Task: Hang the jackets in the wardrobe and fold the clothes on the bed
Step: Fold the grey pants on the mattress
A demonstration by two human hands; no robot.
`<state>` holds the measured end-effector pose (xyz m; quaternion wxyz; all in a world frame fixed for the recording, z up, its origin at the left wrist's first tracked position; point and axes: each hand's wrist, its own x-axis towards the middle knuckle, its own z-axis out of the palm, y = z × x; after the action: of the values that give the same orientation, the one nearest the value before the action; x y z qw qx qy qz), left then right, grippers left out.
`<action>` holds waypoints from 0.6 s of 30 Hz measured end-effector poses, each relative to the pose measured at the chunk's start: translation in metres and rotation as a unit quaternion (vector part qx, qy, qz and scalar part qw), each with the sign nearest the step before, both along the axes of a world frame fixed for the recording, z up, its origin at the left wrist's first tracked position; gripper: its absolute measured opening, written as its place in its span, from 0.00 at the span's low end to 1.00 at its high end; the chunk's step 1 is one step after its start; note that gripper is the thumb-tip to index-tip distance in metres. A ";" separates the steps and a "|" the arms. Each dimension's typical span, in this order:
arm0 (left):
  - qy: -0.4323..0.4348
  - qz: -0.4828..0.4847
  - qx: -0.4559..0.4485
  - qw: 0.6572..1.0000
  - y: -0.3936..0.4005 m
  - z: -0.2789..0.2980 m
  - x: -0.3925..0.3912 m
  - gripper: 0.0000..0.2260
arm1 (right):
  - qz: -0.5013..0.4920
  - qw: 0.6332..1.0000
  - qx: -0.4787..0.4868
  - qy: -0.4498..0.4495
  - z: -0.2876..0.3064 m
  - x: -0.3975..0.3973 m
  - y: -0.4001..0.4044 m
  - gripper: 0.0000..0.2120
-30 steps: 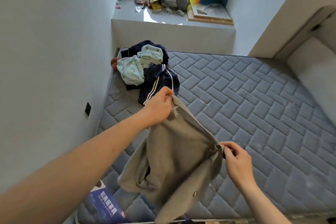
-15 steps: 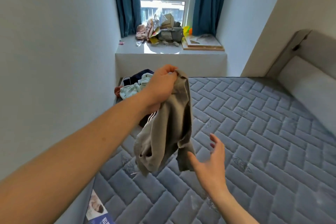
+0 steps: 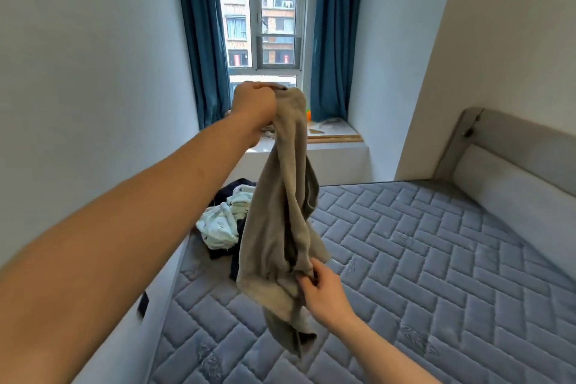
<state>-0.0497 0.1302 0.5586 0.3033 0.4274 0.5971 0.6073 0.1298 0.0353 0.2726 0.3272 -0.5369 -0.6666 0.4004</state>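
I see a grey-brown garment, a blue-grey mattress quilted in herringbone, teal curtains, and white and navy clothes at its left edge.

A window sits in the far wall, with daylight coming through it and apartment blocks visible outside. Teal curtains hang at each side of the window. Below the window runs a white sill ledge, with a flat wooden board lying on it under the right curtain. Plain pale walls stand to both sides of the window. Right of the window, along the side wall, runs a grey padded headboard.
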 end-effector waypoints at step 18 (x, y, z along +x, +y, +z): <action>0.247 -0.296 -0.180 0.905 -0.105 -0.242 0.050 0.04 | -0.045 0.956 -0.216 0.195 0.078 0.043 0.046 0.17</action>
<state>-0.0002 0.0249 0.3165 0.3836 0.6594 0.5977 0.2467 0.1725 0.0813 0.3506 0.3450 -0.5357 -0.4629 0.6163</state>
